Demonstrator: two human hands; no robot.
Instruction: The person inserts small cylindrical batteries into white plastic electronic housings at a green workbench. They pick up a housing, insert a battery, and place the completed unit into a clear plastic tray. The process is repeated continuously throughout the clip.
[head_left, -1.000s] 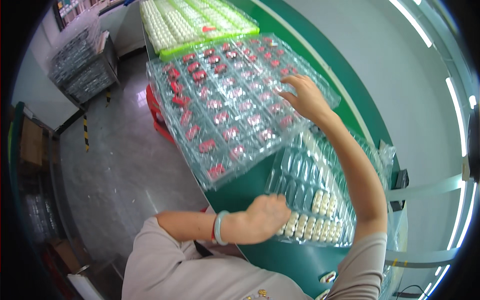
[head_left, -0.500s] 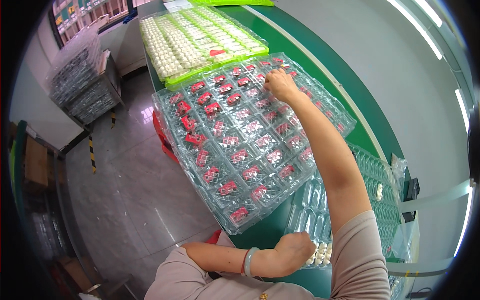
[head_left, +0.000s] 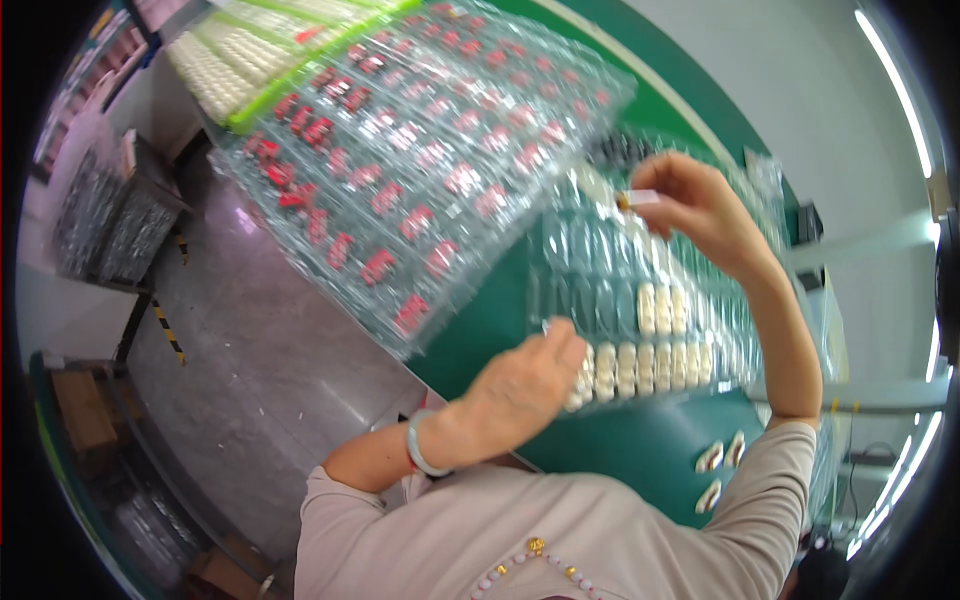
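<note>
Over the clear tray with long compartments, my right hand [head_left: 695,205] pinches a small white piece [head_left: 643,198] with a yellowish end; motion blurs its details. My left hand [head_left: 520,385] is at the near left corner of that clear tray [head_left: 565,300], fingers curled together. Whether they grip the tray edge or a piece is hidden. Cream-coloured ridged pieces [head_left: 645,368] fill the tray's near row, and several more lie in the row behind. To the left, large clear plastic trays [head_left: 440,290] hold small red pieces [head_left: 378,266] in square compartments.
Several loose cream-and-dark pieces [head_left: 709,457] lie on the green table [head_left: 620,440] near my right elbow. A bright green-rimmed tray [head_left: 300,75] of white pieces stands far left. Stacked clear trays [head_left: 110,215] sit beyond the floor aisle. Black boxes [head_left: 808,222] are at the right.
My right hand has come back from the red-piece trays to the long-compartment tray, now with a small white piece. My left hand shows at the tray's corner. The view has shifted.
</note>
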